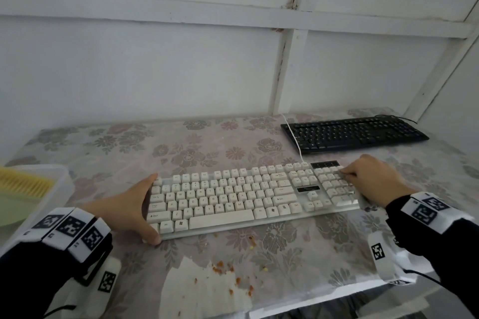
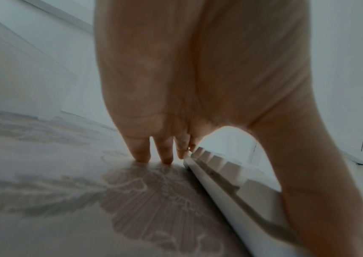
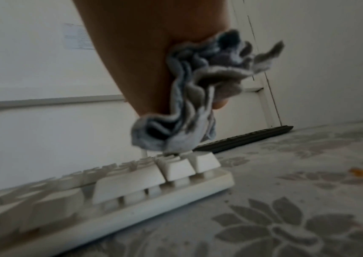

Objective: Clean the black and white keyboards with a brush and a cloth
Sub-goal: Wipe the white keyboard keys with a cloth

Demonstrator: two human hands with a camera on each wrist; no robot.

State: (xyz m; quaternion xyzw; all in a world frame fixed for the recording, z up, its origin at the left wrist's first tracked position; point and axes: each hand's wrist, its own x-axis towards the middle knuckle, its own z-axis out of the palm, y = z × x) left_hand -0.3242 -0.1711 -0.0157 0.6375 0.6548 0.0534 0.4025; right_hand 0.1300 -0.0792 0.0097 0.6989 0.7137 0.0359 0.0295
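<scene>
The white keyboard (image 1: 246, 197) lies across the middle of the flowered table. My left hand (image 1: 137, 204) holds its left end, thumb hooked round the near corner and fingers (image 2: 140, 149) reaching down past the far corner to the tablecloth. My right hand (image 1: 373, 179) is on the number pad at the right end. It grips a bunched grey cloth (image 3: 187, 104) that touches the top keys of the white keyboard (image 3: 132, 182). The black keyboard (image 1: 355, 133) lies at the back right, untouched. A brush with yellow bristles (image 1: 24, 184) lies in a box on the left.
The clear plastic box (image 1: 59, 176) at the left edge also holds something pale green (image 1: 13, 212). A white paper sheet (image 1: 204, 290) with orange crumbs lies near the front edge. The white keyboard's cable (image 1: 293, 134) runs across the black keyboard. A white wall stands close behind.
</scene>
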